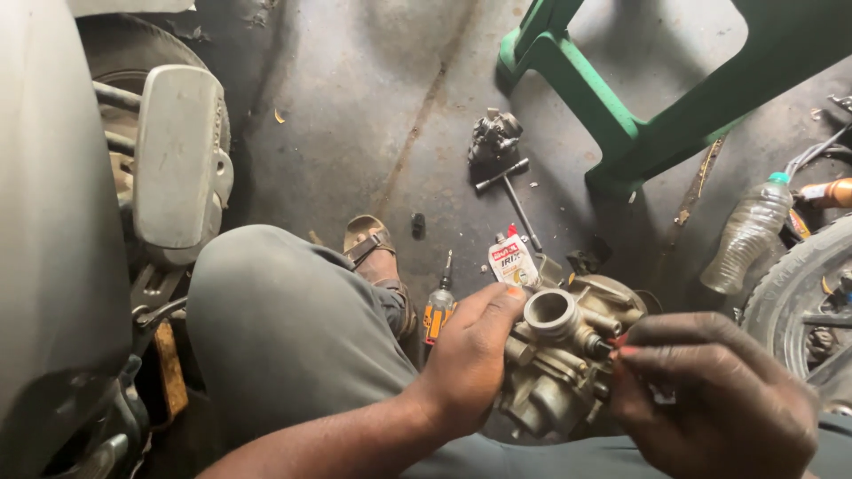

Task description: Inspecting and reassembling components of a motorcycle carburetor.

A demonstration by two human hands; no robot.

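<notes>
The carburettor (559, 355) sat in your left hand (466, 364), fingers wrapped around its near side and the thumb hooked over the top beside the round open bore, so the body was braced and turned with its side fittings facing your other hand. You held it low over your lap, just above the bent knee in grey trousers (284, 328), which probably gave the forearm something to steady against. Your right hand (710, 399) had its fingertips pressed together on a small red-tipped part (621, 348), pinched right at the brass-coloured nozzle sticking out of the carburettor's side; what that small piece was exactly I could not tell. The carburettor looked like dull grey cast metal, grimy in the recesses, with one wide smooth-rimmed throat on top and several stubby ports and screws along the flank.

Outward from there, an orange-handled screwdriver (438, 306) and a small white-and-red bottle (514, 259) lay on the concrete floor (373, 106) just past your hands, within easy reach. Further off lay a T-handle wrench (512, 191) beside a dark metal part (493, 135). A clear plastic bottle (747, 232) lay near a tyre (790, 293) on the right, a green plastic stool (639, 98) stood beyond, and your sandalled foot (373, 248) rested flat by the knee
</notes>
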